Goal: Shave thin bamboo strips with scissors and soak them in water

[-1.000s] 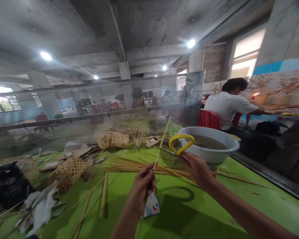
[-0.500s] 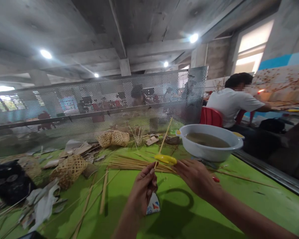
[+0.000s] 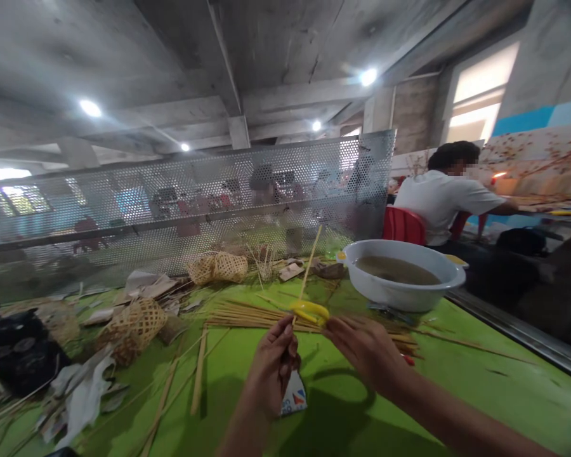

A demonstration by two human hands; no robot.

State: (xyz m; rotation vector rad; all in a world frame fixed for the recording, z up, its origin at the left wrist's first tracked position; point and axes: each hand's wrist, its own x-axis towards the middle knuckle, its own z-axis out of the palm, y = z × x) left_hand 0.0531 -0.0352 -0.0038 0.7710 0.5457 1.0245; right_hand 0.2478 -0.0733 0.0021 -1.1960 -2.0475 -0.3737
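Note:
My left hand (image 3: 275,358) is closed in a pinch around a thin bamboo strip (image 3: 311,263) that slants up and away. Just under that hand a white piece with blue lettering and a red-and-blue mark (image 3: 294,395) shows; I cannot tell whether it is held or lies on the table. My right hand (image 3: 361,346) is closed on a curved, looped yellow object (image 3: 310,311) whose exact kind is unclear. The yellow object meets the strip just above my left fingertips. Behind both hands lies a bundle of bamboo strips (image 3: 247,315).
A white basin (image 3: 397,295) of murky water stands at the right on the green table (image 3: 485,393). Woven bamboo pieces (image 3: 136,327), scraps and a black object (image 3: 21,349) lie left. A perforated metal screen (image 3: 228,190) stands behind. A seated person (image 3: 445,197) is at far right.
My right hand and the yellow object have moved slightly left and down. The bamboo strip has shifted a little left, while my left hand keeps its pinch.

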